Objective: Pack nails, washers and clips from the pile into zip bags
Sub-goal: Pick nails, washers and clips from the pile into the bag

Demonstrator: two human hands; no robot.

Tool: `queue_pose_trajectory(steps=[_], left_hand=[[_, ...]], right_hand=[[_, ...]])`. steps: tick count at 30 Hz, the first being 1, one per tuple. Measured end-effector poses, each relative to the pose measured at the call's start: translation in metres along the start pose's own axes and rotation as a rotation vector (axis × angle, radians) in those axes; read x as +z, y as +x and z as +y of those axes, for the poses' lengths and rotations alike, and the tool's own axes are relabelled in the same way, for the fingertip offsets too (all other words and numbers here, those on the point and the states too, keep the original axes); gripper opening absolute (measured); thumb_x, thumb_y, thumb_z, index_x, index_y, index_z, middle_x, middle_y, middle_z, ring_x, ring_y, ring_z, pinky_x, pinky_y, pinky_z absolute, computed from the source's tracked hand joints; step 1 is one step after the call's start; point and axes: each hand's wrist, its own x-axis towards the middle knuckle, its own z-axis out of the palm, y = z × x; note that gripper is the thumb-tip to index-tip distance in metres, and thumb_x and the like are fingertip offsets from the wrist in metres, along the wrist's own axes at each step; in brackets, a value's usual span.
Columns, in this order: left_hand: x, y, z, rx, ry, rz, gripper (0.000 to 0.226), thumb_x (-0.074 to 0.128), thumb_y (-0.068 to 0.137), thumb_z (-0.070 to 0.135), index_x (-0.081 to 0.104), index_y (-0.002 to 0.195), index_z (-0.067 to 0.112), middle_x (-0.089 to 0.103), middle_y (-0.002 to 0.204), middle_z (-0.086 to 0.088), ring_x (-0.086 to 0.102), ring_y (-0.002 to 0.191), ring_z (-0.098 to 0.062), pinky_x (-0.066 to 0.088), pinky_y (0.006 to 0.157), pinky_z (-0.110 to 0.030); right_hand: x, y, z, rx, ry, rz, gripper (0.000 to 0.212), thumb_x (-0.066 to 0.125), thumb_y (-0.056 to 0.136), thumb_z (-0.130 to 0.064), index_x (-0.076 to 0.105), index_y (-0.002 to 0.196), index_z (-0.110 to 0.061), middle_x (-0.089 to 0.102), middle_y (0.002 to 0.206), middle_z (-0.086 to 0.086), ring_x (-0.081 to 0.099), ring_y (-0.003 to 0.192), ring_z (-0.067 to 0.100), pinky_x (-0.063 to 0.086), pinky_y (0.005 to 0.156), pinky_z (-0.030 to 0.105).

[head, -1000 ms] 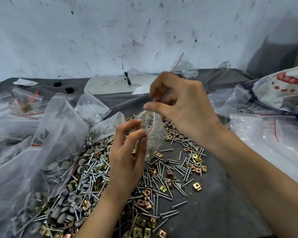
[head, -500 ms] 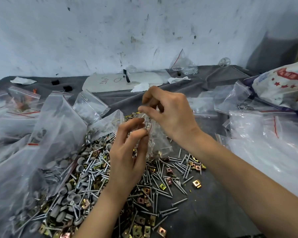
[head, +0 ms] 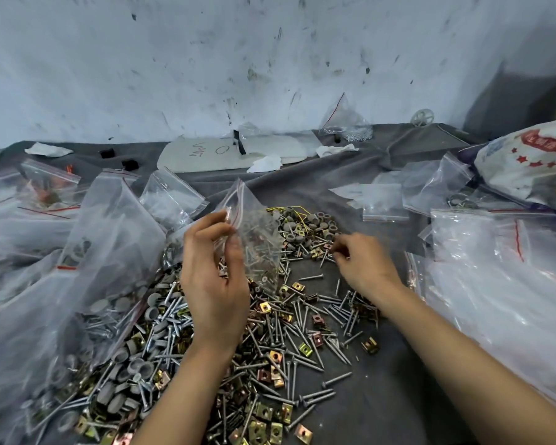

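Note:
A pile (head: 270, 358) of grey nails, grey round washers and gold and copper clips covers the dark cloth in the middle. My left hand (head: 214, 277) holds a small clear zip bag (head: 254, 229) with a red strip, pinched near its mouth between thumb and fingers; the bag stands above the pile with some nails inside. My right hand (head: 360, 261) is down at the far right part of the pile, its fingertips curled among the clips and washers. Whether they pinch a piece is hidden.
Large clear bags (head: 77, 284) half full of hardware lie at the left. More empty zip bags (head: 501, 277) lie at the right, with a printed sack (head: 533, 162) behind them. A white board (head: 238, 152) and paper scraps sit by the wall.
My right hand has let go of the bag's mouth and dropped right to the pile. The left hand keeps the bag, which now stands higher and more open.

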Motion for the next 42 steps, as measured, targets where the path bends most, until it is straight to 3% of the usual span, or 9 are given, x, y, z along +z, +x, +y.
queue_pose_trajectory(steps=[7, 11, 20, 24, 26, 31, 33, 37, 42], left_hand=[[0.000, 0.000, 0.002, 0.005, 0.035, -0.012, 0.017, 0.047, 0.096, 0.010, 0.058, 0.105, 0.002, 0.055, 0.119, -0.005, 0.052, 0.113, -0.009, 0.046, 0.092, -0.019], [-0.001, -0.001, 0.003, 0.032, 0.035, -0.038, 0.017, 0.046, 0.096, 0.009, 0.058, 0.104, 0.000, 0.057, 0.119, -0.009, 0.053, 0.114, -0.011, 0.041, 0.095, -0.014], [-0.001, -0.004, 0.004, 0.072, -0.005, -0.060, 0.014, 0.047, 0.096, 0.008, 0.058, 0.103, 0.002, 0.059, 0.119, -0.011, 0.061, 0.105, -0.034, 0.051, 0.071, -0.050], [-0.002, -0.003, 0.008, 0.097, -0.043, -0.078, 0.013, 0.048, 0.096, 0.008, 0.053, 0.107, 0.013, 0.057, 0.119, -0.014, 0.058, 0.114, -0.025, 0.051, 0.091, -0.042], [-0.002, -0.003, 0.010, 0.110, -0.057, -0.106, 0.012, 0.048, 0.096, 0.009, 0.053, 0.106, 0.014, 0.056, 0.120, -0.016, 0.056, 0.116, -0.024, 0.049, 0.097, -0.033], [-0.002, -0.004, 0.010, 0.164, -0.039, -0.155, 0.010, 0.049, 0.097, 0.010, 0.052, 0.105, 0.014, 0.054, 0.121, -0.013, 0.051, 0.119, -0.013, 0.039, 0.099, -0.018], [-0.001, -0.004, 0.009, 0.204, -0.039, -0.180, 0.009, 0.048, 0.098, 0.011, 0.053, 0.105, 0.012, 0.052, 0.123, -0.012, 0.052, 0.118, -0.012, 0.038, 0.099, -0.017], [0.000, -0.006, 0.011, 0.267, -0.046, -0.213, 0.013, 0.042, 0.102, 0.016, 0.054, 0.105, 0.011, 0.049, 0.124, -0.011, 0.047, 0.123, -0.004, 0.036, 0.099, -0.016], [-0.001, -0.005, 0.011, 0.205, -0.057, -0.175, 0.014, 0.042, 0.103, 0.021, 0.053, 0.105, 0.012, 0.051, 0.124, -0.009, 0.054, 0.117, -0.014, 0.039, 0.098, -0.018]], right_hand=[[0.013, 0.013, -0.013, -0.104, 0.092, 0.097, 0.025, 0.058, 0.092, -0.020, 0.062, 0.117, -0.016, 0.059, 0.118, 0.006, 0.051, 0.113, 0.027, 0.045, 0.093, 0.036], [0.017, 0.031, -0.033, -0.259, 0.029, -0.048, 0.034, 0.052, 0.094, -0.010, 0.059, 0.126, -0.018, 0.057, 0.129, 0.005, 0.047, 0.121, 0.027, 0.040, 0.101, 0.037], [0.037, 0.030, -0.032, -0.173, 0.048, 0.150, 0.023, 0.057, 0.089, -0.006, 0.060, 0.111, -0.015, 0.064, 0.109, 0.010, 0.052, 0.107, 0.029, 0.043, 0.091, 0.038], [0.012, 0.024, -0.038, -0.071, 0.477, 0.278, 0.012, 0.060, 0.090, -0.005, 0.064, 0.094, -0.016, 0.065, 0.090, 0.001, 0.062, 0.089, 0.020, 0.052, 0.083, 0.037], [-0.015, 0.020, -0.047, -0.059, 0.716, 0.314, 0.022, 0.062, 0.088, -0.002, 0.061, 0.082, -0.023, 0.064, 0.081, -0.005, 0.065, 0.081, 0.016, 0.056, 0.080, 0.035], [-0.075, -0.007, -0.078, -0.318, 1.067, 0.267, 0.026, 0.065, 0.083, 0.007, 0.062, 0.082, -0.019, 0.069, 0.078, -0.002, 0.071, 0.074, 0.014, 0.057, 0.077, 0.026], [-0.089, -0.022, -0.089, -0.456, 0.998, 0.270, 0.022, 0.068, 0.081, 0.003, 0.064, 0.083, -0.019, 0.070, 0.079, -0.004, 0.069, 0.077, 0.012, 0.056, 0.079, 0.026], [-0.093, -0.036, -0.096, -0.662, 0.517, 0.280, 0.013, 0.072, 0.081, -0.011, 0.070, 0.093, -0.015, 0.070, 0.089, -0.008, 0.056, 0.095, 0.010, 0.045, 0.083, 0.021], [-0.083, -0.020, -0.076, -0.463, 0.720, 0.463, 0.019, 0.065, 0.087, -0.009, 0.067, 0.105, -0.017, 0.067, 0.095, -0.010, 0.060, 0.088, -0.004, 0.047, 0.080, 0.013]])
